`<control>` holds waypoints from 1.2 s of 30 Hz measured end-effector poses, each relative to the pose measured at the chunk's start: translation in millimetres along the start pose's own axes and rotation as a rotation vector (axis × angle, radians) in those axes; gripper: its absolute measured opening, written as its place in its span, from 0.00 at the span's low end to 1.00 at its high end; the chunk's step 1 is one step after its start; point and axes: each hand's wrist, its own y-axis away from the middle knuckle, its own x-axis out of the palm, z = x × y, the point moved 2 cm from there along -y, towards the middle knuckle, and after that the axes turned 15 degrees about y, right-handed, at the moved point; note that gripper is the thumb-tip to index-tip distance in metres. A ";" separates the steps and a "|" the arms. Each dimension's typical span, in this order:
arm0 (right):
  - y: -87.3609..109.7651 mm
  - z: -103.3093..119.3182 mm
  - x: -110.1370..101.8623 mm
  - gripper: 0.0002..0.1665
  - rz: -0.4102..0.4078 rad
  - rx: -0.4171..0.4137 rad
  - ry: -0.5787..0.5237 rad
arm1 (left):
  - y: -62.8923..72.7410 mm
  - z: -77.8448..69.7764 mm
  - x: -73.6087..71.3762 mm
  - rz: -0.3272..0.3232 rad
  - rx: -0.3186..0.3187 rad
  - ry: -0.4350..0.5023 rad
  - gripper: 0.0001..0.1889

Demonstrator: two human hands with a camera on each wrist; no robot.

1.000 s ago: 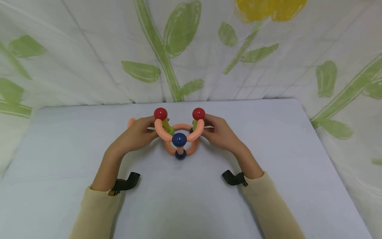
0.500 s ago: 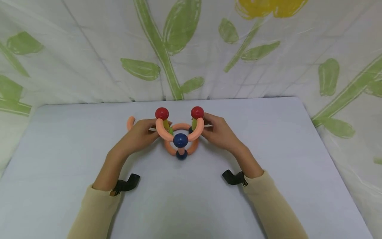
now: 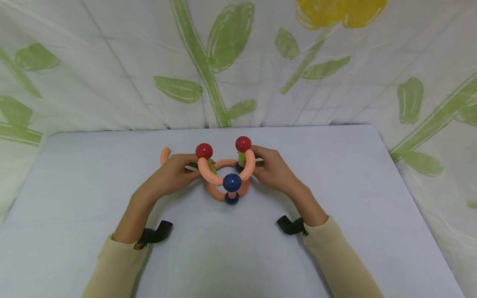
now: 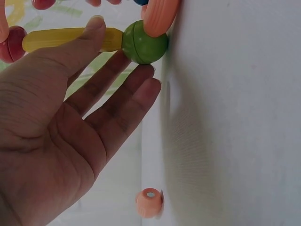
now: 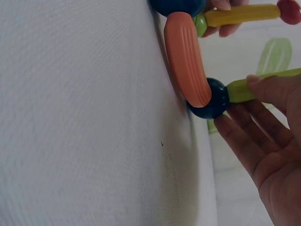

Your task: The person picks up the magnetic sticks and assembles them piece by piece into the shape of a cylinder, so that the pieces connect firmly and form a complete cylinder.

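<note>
A ball-and-rod building toy stands on the table, its lower ring made of curved orange rods [image 3: 215, 192] and balls. Its upper curved rods run from a dark blue ball [image 3: 232, 182] at the front up to a left red ball [image 3: 204, 151] and a right red ball [image 3: 243, 144]. My left hand [image 3: 171, 174] pinches the upright yellow rod [image 4: 51, 39], fingertips close by the green ball [image 4: 145, 43] at its foot. On the other side my right hand [image 3: 273, 171] pinches a yellow-green rod [image 5: 240, 91] just above a dark blue ball [image 5: 211, 100].
A loose curved orange rod [image 3: 165, 155] lies on the white table [image 3: 223, 256], just beyond my left hand. Behind the table's far edge hangs a white sheet [image 3: 130, 62] painted with green leaves and a yellow flower.
The toy has turned slightly between my hands. Its front blue ball has shifted to the right and the left red ball has come nearer. Both hands keep their grip.
</note>
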 end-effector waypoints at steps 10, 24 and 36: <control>-1.2 -1.1 0.8 0.17 0.003 0.009 -0.022 | 0.8 2.2 -0.2 -0.006 0.014 0.004 0.14; 0.1 -0.8 1.1 0.17 0.027 0.021 -0.049 | 3.6 -0.9 2.4 -0.007 -0.009 -0.001 0.11; 38.6 4.7 -12.0 0.19 0.053 0.088 0.121 | 3.2 -3.4 8.5 0.021 0.009 -0.032 0.13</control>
